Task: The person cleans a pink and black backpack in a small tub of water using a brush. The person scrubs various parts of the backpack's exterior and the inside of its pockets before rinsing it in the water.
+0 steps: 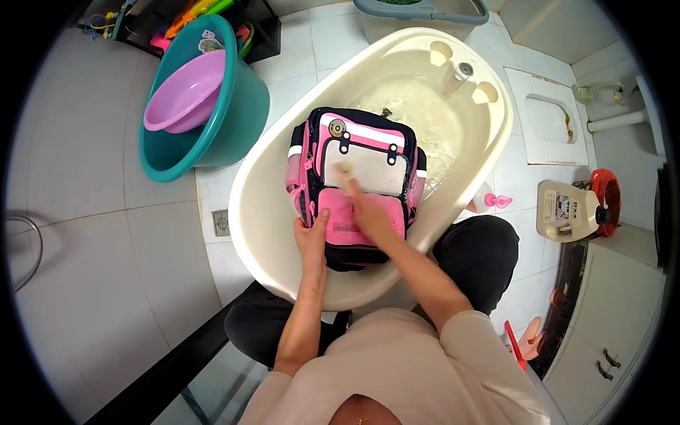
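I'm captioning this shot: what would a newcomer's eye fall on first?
Probably the pink, white and navy backpack in the cream tub at the centre, with the left hand on its lower left edge and the right hand, partly blurred, over its front. Next, at upper left, comes the big teal bucket with a lilac basin tilted in its mouth.

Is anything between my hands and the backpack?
Nothing visible blocks either. The left hand touches the backpack at its lower left; the right hand, over its front, holds a blurred tool.
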Tool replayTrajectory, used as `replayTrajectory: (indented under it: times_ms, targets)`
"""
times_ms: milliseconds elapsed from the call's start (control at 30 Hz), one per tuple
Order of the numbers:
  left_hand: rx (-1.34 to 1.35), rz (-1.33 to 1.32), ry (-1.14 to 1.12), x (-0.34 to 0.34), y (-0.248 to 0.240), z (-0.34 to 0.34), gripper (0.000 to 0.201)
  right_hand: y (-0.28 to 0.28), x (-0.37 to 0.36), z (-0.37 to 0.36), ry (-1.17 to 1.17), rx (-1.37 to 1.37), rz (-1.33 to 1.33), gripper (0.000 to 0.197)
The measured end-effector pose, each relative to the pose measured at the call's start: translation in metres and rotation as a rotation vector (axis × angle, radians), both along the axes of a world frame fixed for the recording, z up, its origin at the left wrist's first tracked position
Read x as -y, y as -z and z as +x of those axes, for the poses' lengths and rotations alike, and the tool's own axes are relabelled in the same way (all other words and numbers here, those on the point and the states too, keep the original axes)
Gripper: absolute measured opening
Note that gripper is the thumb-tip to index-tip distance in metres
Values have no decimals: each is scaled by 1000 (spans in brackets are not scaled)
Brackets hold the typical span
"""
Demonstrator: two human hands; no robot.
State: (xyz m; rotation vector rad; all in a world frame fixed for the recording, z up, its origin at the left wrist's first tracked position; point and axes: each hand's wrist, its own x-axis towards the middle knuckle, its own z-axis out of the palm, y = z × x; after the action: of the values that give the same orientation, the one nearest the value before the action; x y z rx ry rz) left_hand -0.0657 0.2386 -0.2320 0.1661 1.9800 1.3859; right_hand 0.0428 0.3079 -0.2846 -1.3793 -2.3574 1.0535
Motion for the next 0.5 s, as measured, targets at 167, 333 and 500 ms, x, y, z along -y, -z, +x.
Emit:
replayTrajectory:
  times_ms: [167,333,500]
  targets:
    - [-124,-25,35,-1,10,-6,34,27,-12,26,283,271,-66,51]
    - [-10,-22,22,0,11,-5,39,10,11,12,53,58,-76,53]
    - [50,-84,52,6,21,-20,40,16,-15,43,527,270,-321,46]
